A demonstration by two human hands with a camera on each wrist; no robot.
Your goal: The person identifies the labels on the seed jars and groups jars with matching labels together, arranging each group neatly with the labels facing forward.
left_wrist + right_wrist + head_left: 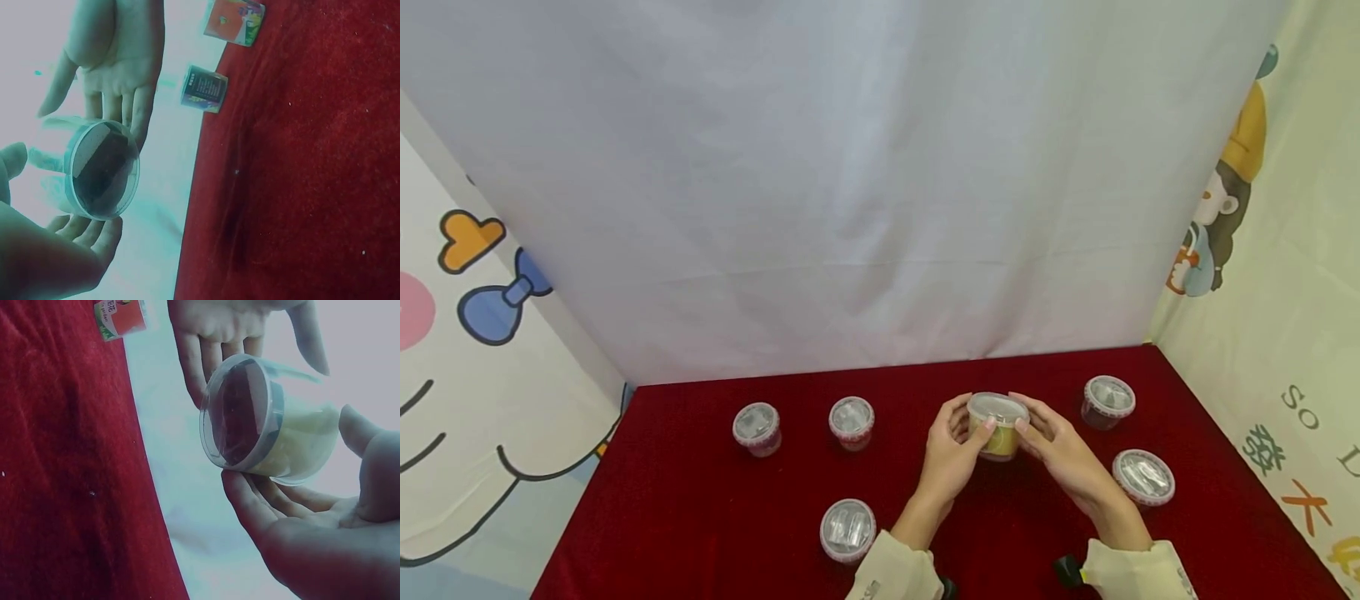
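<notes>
A clear round tub (1002, 442) with yellow contents and a pale see-through lid is held up in front of me, over the right half of the red cloth. My left hand (951, 454) grips its left side, thumb across the front. From the right side my right hand (1067, 458) holds it likewise, its thumb near the lid's edge. In the right wrist view the tub (306, 440) is tilted, and its flat round end faces the camera. The left wrist view shows the same tub (103, 172) between both sets of fingers.
Several similar lidded tubs stand on the red cloth (700, 517): a tub (757, 427) at far left, another (852, 421) beside it, one (847, 531) nearer me, and two at right, a back tub (1107, 402) and a front tub (1143, 477). A white curtain (865, 208) hangs behind.
</notes>
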